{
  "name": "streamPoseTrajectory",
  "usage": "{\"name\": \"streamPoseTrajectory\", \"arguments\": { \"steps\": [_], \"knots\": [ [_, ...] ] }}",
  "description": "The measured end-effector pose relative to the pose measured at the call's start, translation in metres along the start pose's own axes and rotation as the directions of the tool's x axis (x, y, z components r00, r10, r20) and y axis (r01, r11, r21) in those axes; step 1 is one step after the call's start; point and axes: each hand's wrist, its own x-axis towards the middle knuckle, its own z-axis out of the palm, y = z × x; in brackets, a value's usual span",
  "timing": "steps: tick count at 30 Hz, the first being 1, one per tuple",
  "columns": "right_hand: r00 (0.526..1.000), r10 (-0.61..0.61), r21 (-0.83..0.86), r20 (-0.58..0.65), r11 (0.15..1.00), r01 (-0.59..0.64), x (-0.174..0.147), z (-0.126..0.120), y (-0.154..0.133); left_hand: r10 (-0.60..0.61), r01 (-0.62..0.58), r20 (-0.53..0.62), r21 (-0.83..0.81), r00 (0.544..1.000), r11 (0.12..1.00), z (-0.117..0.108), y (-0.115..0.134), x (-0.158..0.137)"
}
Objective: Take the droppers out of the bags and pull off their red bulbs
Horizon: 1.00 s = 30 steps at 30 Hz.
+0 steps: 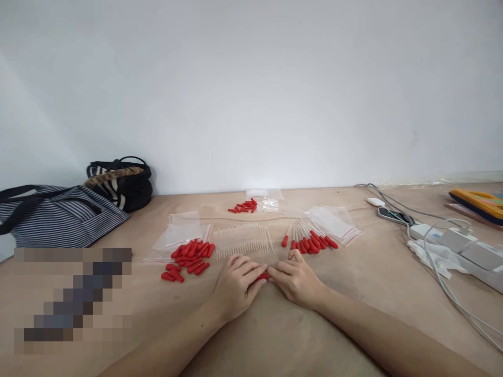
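My left hand is closed, its fingertips and thumb pinching a red rubber dropper bulb low over the table. Facing it, my right hand has its fingers bent together at the bulb's right end; what they hold is hidden. Thin clear dropper tubes lie in a row just beyond my left hand. To the left is a pile of loose red bulbs. Past my right hand, several droppers with red bulbs fitted are fanned out, bulbs toward me.
Clear zip bags lie at the left, with another bag at the right. Farther back is a small group of red bulbs. Striped bag and black bag stand left; power strip and cables are right.
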Motion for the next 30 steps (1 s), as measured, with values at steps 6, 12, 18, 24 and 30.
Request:
{"name": "streamPoseTrajectory", "arguments": {
  "steps": [6,12,18,24,30],
  "knots": [
    [0.999,-0.004,-0.008,-0.048,1.000,0.004,0.000,-0.005,-0.004,0.066,-0.063,-0.037,0.063,0.997,0.996,0.002,0.002,-0.002],
    [0.996,0.016,0.009,-0.089,1.000,-0.015,-0.002,-0.008,-0.002,0.037,-0.036,-0.013,0.103,0.999,0.994,-0.008,0.002,-0.004],
    [0.989,0.125,0.006,-0.079,0.992,-0.125,-0.009,-0.005,0.007,-0.060,0.061,-0.010,0.054,0.998,0.997,-0.012,-0.015,-0.009],
    [0.971,0.217,0.002,-0.103,0.976,-0.218,-0.006,0.009,0.013,-0.113,0.111,-0.014,-0.085,0.994,0.990,-0.006,-0.014,-0.007],
    [0.954,0.194,-0.030,-0.229,0.978,-0.206,0.012,0.021,0.031,-0.182,0.181,-0.012,-0.038,0.983,0.983,-0.010,-0.011,-0.010]
  ]
}}
